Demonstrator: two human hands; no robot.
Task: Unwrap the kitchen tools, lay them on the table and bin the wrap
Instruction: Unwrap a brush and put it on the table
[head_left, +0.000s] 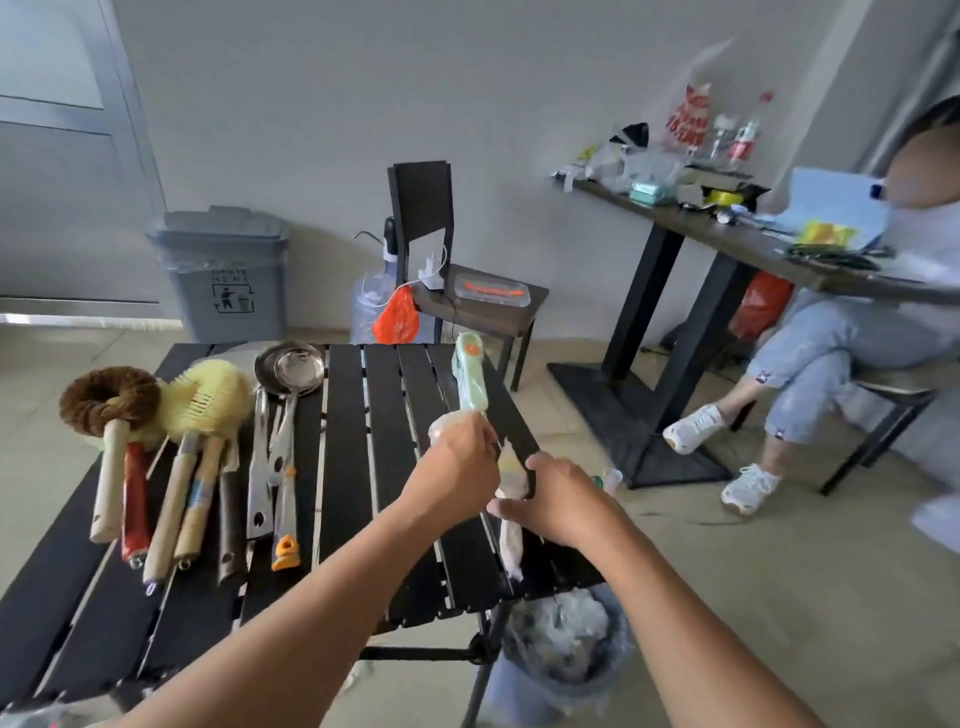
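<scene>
A pale green tool (471, 375) with an orange dot on its end sticks up over the black slatted table (358, 467). My left hand (457, 462) is closed around its lower part, where clear wrap bunches at the fist. My right hand (558, 496) grips a twisted strip of clear plastic wrap (510, 512) that hangs down from the tool to the table's right edge. Unwrapped tools lie in a row on the left: a brown round brush (106, 400), a yellow brush (208, 397), steel ladles (291, 374) and wooden handles.
A small bin (561, 654) lined with plastic and holding crumpled wrap stands under the table's right corner. A grey waste bin (223, 270) stands by the far wall. A chair (441, 280), a cluttered desk (727, 228) and a seated person (831, 353) are on the right.
</scene>
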